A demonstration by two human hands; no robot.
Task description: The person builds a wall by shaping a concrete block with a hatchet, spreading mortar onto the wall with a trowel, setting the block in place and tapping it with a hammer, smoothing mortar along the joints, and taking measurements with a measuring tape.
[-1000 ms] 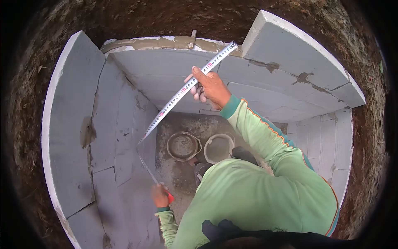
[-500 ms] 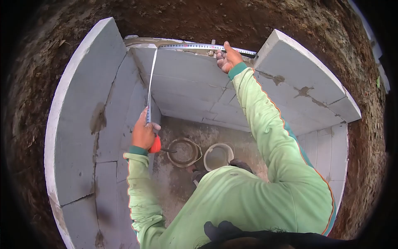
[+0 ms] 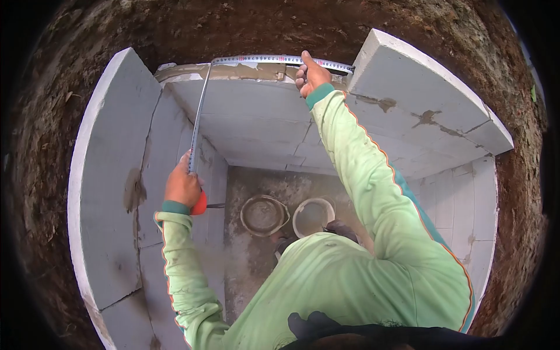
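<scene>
A tape measure (image 3: 199,203) with an orange-red case is in my left hand (image 3: 182,185), held low beside the left block wall. From there its blade (image 3: 200,111) rises to a bend over the back wall, then runs right along the top. My right hand (image 3: 314,76) is closed on this stretch, thumb side up and the other fingers curled. The blade's far end touches or nearly touches the right raised block (image 3: 402,76). Wet mortar (image 3: 245,71) covers part of the back wall's top edge, just below the blade.
A tall grey block panel (image 3: 116,175) stands on the left. Two buckets, a dark-rimmed one (image 3: 262,216) and a pale one (image 3: 314,217), stand on the floor (image 3: 239,268) by my feet. Brown earth (image 3: 262,29) surrounds the walls.
My left hand has shifted left and the blade's bend has moved left with it. My right hand is slightly further left and up in view, still on the blade. The camera view has shifted too.
</scene>
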